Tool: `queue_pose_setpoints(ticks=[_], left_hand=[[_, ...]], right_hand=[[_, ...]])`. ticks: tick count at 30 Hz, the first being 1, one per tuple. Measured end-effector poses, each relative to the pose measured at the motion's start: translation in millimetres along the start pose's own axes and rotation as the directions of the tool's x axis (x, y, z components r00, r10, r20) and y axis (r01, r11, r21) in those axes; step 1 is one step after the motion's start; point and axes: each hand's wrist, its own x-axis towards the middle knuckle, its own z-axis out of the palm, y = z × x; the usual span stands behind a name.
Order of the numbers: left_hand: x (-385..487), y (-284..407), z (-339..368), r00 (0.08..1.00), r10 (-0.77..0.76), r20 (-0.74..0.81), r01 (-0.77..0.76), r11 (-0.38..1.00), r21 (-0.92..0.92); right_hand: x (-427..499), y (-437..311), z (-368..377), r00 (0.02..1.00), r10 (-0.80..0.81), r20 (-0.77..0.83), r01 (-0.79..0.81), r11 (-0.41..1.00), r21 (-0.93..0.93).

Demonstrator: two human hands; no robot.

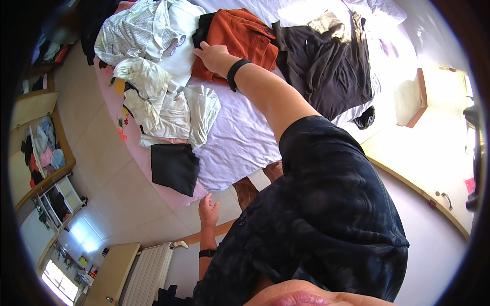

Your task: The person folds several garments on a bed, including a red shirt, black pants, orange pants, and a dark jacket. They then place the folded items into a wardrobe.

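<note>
My right hand (215, 58) reaches across the bed and touches the left edge of a folded rust-orange buttoned garment (245, 34). Whether its fingers pinch the fabric cannot be told. A black garment (203, 28) shows beside that edge. My left hand (208, 211) hangs off the bed's near corner, fingers apart, holding nothing. Nearest to it lies a folded black garment (174, 166). Crumpled cream garments (160, 103) lie beyond that, and a white patterned garment (134, 34) is at the far left. Right of the rust-orange piece, a dark brown garment (325, 69) is spread out.
A lilac sheet (241, 134) covers the bed. At left, tiled floor (99, 153) runs to an open cabinet (46, 145) stuffed with clothes. A white radiator (147, 273) and a wooden door (113, 271) stand at lower left. A pale cabinet (421, 153) is on the right.
</note>
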Motion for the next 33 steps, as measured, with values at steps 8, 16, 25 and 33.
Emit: queue_pose_setpoints(ticks=[8, 16, 25, 33], left_hand=[[26, 19, 6, 0.997, 0.073, -0.003, -0.073, 0.993, -0.089], [38, 38, 3, 0.996, 0.078, 0.031, -0.073, 0.988, -0.138], [58, 64, 9, 0.986, 0.158, 0.05, -0.143, 0.964, -0.225], [86, 103, -7, 0.931, -0.173, 0.322, 0.361, 0.579, -0.731]], right_hand=[[-5, 20, -6, 0.998, 0.044, 0.053, -0.042, 0.999, -0.032], [-67, 57, -33, 0.999, 0.007, -0.04, -0.006, 1.0, 0.031], [-160, 82, -145, 0.917, -0.357, -0.178, 0.322, 0.926, -0.197], [-242, 59, -177, 0.966, -0.228, -0.126, 0.26, 0.811, 0.524]])
